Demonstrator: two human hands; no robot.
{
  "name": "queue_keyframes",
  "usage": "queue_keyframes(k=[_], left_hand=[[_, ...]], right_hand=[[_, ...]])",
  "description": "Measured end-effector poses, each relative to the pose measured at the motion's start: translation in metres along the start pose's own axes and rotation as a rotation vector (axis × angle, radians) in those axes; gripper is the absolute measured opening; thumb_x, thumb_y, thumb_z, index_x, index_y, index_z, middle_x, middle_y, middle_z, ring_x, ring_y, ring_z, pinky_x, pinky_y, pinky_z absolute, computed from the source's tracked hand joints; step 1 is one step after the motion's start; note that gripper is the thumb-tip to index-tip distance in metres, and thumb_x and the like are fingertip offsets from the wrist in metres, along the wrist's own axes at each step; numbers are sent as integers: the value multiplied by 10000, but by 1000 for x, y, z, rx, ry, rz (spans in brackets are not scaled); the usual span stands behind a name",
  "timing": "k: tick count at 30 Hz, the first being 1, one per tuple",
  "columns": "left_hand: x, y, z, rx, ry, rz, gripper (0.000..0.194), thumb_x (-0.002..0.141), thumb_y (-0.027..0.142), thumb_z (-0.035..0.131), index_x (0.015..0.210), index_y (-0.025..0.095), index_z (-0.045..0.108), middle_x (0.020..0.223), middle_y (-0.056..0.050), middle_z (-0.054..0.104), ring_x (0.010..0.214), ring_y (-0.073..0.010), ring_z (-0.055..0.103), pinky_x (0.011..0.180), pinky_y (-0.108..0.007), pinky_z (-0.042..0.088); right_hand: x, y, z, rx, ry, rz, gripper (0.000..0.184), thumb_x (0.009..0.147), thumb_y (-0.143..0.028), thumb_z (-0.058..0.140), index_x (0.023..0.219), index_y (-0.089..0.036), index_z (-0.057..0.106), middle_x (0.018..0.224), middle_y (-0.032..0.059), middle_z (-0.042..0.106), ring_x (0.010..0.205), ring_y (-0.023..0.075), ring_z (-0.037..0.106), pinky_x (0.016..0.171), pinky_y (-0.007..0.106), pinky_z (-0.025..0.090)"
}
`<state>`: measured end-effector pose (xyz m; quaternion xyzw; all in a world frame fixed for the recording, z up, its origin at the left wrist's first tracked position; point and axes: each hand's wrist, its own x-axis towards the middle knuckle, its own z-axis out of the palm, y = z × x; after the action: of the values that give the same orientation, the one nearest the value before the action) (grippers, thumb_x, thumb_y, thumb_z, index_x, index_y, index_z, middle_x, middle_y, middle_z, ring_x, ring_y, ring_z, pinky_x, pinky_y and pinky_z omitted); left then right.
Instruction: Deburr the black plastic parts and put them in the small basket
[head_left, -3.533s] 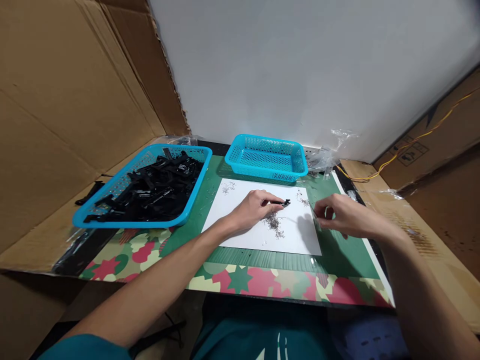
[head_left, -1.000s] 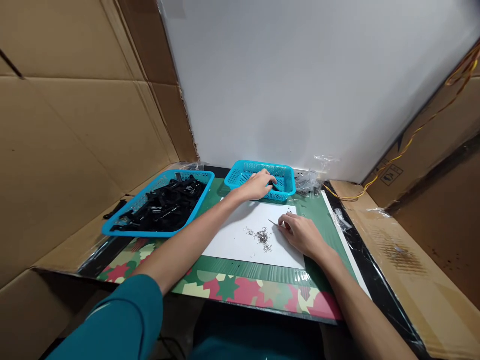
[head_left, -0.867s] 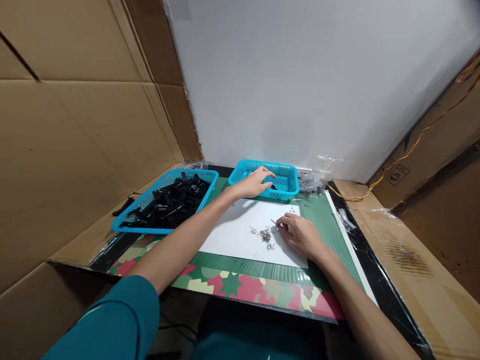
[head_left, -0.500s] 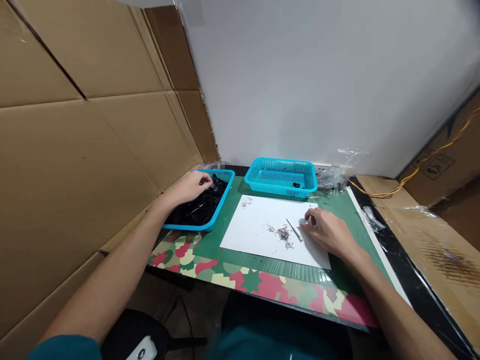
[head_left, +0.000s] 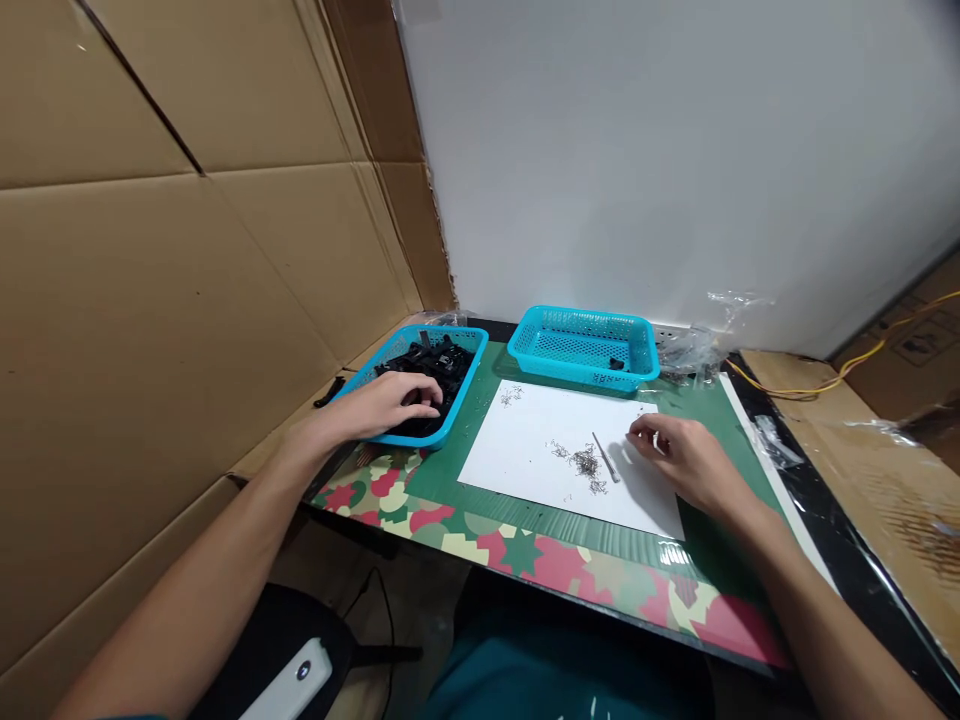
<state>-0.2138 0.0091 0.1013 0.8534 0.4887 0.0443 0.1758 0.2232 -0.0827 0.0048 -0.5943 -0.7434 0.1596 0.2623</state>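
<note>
While the left hand [head_left: 409, 403] hangs over the near side of the blue basket [head_left: 463, 395], its thumb and fingers bend with a gap showing; against the dark heap I cannot tell whether they grip anything. That basket's rim bounds it on the right, and beyond the rim is open room above the white sheet [head_left: 510, 450]. Black parts [head_left: 444, 362] lie under and beyond the left hand. By the sheet's right edge, the right hand [head_left: 651, 440] curls loosely, its grasp unclear. Just left of it lie a slim metal rod [head_left: 606, 458] and a pile of tiny wire pieces [head_left: 586, 463]. Farther out from both hands stands a second basket [head_left: 566, 370], a dark piece [head_left: 616, 365] inside. Beneath is a green-covered counter [head_left: 712, 412]; around it, cardboard [head_left: 187, 320] left, pale wall [head_left: 637, 150] ahead.
</note>
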Motion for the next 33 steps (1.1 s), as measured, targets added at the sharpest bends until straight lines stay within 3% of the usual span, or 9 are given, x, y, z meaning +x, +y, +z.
queue_keyframes(k=[4,10,14,18,22,26,29,33], left_hand=[[-7,-4,-3,-44,49,-36,368,938,559,609,888,203,688,836,-33,693,735,-176,564,672,-267,407],[-21,-7,-12,-541,226,-126,415,967,635,585,952,229,503,777,12,746,568,-110,560,603,-226,441],[-28,-6,-19,-681,208,-103,416,975,614,620,953,230,462,890,27,811,670,-127,692,665,-227,488],[-23,12,-18,-703,182,-37,395,933,578,705,950,227,525,983,-13,820,730,-175,736,707,-297,545],[-2,42,-8,-748,125,33,379,853,486,811,930,213,561,1000,-81,793,759,-210,738,702,-340,570],[33,71,10,-810,54,141,380,852,422,800,1075,219,568,999,-85,750,847,-212,723,706,-314,558],[67,89,31,-880,15,219,387,919,399,707,1206,214,525,1017,-90,732,800,-172,675,705,-305,525],[107,115,69,-939,59,285,234,927,351,634,1100,205,574,834,-32,624,681,-141,577,609,-294,435]], right_hand=[[-2,6,-6,119,4,-22,268,981,-413,556,914,-221,731,817,67,731,697,213,624,641,329,415],[5,-19,3,188,-102,-125,190,977,-344,617,962,-240,774,933,63,738,853,220,646,769,337,463],[13,-24,3,71,-190,-127,147,931,-232,639,926,-234,785,909,68,729,892,236,640,766,335,453],[19,-18,-6,7,-233,-135,163,892,-180,629,913,-216,787,898,74,736,857,228,642,746,330,452],[28,-19,-12,-7,-235,-155,183,901,-201,624,966,-217,794,898,73,746,830,217,649,731,327,452],[39,-21,-9,24,-308,-200,203,855,-163,642,904,-237,826,899,65,767,793,206,655,700,314,450],[44,-17,-3,65,-349,-185,208,818,-122,642,830,-230,820,882,62,774,774,208,653,682,310,446],[40,-14,1,91,-353,-198,212,858,-99,591,809,-206,767,856,59,754,783,204,639,713,314,447]])
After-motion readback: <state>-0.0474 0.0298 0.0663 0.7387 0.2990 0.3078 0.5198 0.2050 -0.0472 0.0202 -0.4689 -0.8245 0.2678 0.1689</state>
